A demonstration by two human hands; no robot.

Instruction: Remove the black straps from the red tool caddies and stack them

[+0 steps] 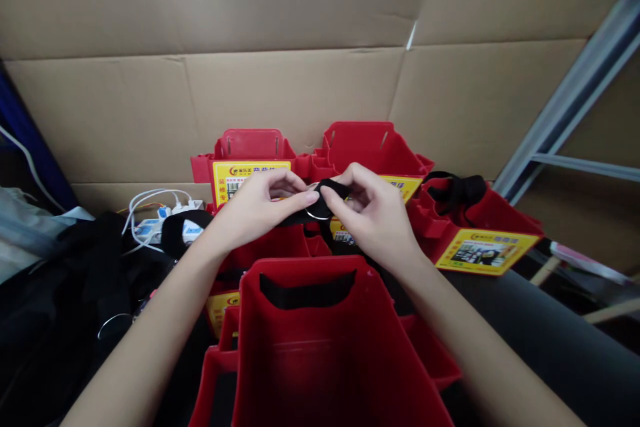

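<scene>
Both my hands meet above a group of red plastic bins. My left hand (260, 203) and my right hand (373, 213) pinch a black fabric strap (327, 190) with a metal ring (317, 213) hanging from it between the fingertips. The strap runs down behind my hands. Directly below stands a red bin (310, 347) with a black strap (306, 293) threaded through its far wall.
Two red bins (250, 150) (370, 143) with yellow labels stand at the back, another red bin (480, 227) with a black strap at the right. Black straps (100, 260), a power strip with white cables (155, 213) lie left. Cardboard walls surround, a metal shelf frame (575, 100) right.
</scene>
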